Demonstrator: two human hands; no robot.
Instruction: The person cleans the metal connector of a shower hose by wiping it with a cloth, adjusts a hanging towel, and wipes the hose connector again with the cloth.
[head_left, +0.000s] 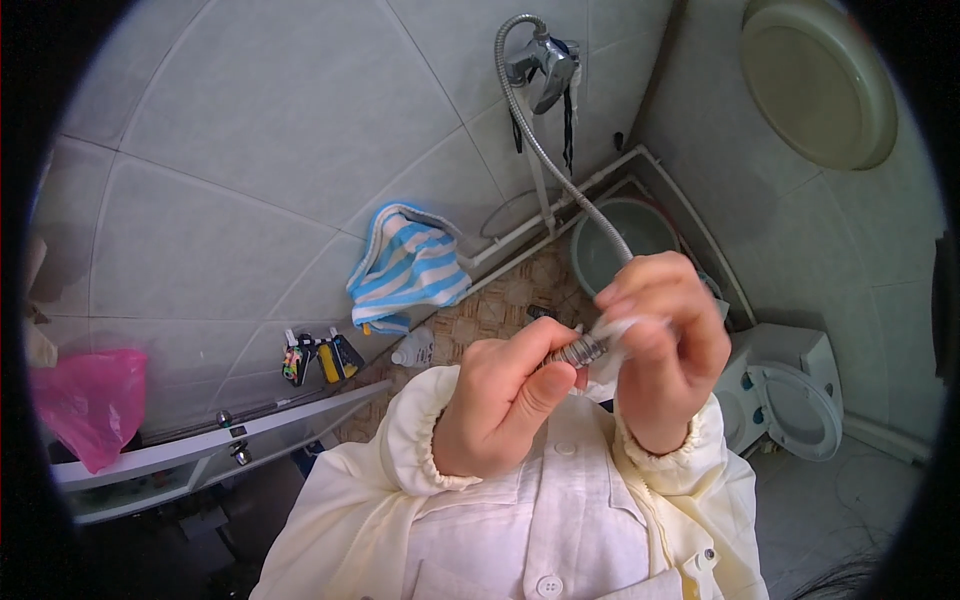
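My left hand (510, 397) grips the threaded metal end fitting (581, 351) of a shower hose between thumb and fingers, in front of my chest. Close on its right, my right hand (664, 345) pinches a thin white strip (626, 324), perhaps thread seal tape, at the fitting's end; the hand is blurred. The flexible metal shower hose (555, 166) runs from the chrome mixer tap (546, 67) on the tiled wall down behind my right fingers. How the strip lies around the fitting is partly hidden by my fingers.
A striped towel (412, 266) hangs left of white pipes (517, 251). Beyond my right hand stand a green basin (619, 236) and a toilet (795, 405). A pink plastic bag (97, 401) lies at a white-framed door (277, 424). A round basin (817, 86) hangs upper right.
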